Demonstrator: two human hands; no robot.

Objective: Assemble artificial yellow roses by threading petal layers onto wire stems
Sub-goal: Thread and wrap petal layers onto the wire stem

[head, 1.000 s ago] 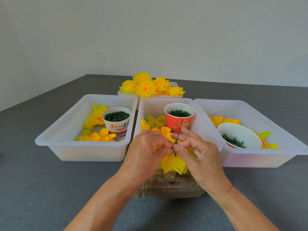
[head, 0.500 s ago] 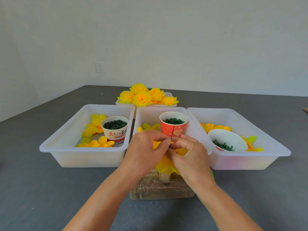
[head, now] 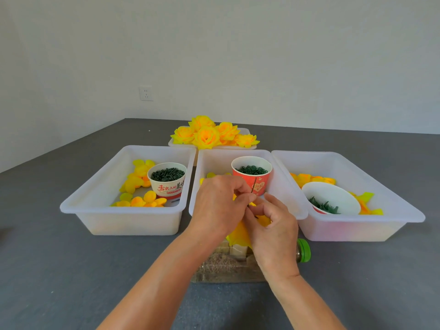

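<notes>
The grey bench (head: 59, 270) runs back to a white wall, and three white tubs sit in a row across its middle. The left tub (head: 100, 198), at about ten o'clock from the hands, holds loose yellow petals (head: 138, 184) and a white paper cup (head: 167, 179) of dark green pieces. The middle tub (head: 214, 160), at twelve o'clock, holds a red paper cup (head: 259, 182) of green rings. The right tub (head: 357, 167), at two o'clock, holds a tilted white bowl (head: 333, 196) with green bits, and more petals. Farther off at twelve o'clock, finished yellow roses (head: 207, 136) are heaped on a shallow tray.

Just in front of the middle tub, the left hand (head: 219, 208) and right hand (head: 273, 225) meet, fingers curled, both pinching a thin dark wire stem (head: 254, 185) standing upright between them. A yellow petal layer (head: 239, 234) hangs on it beneath the hands, over a brown block (head: 223, 267). A green-capped bottle (head: 303, 250) lies at four o'clock.
</notes>
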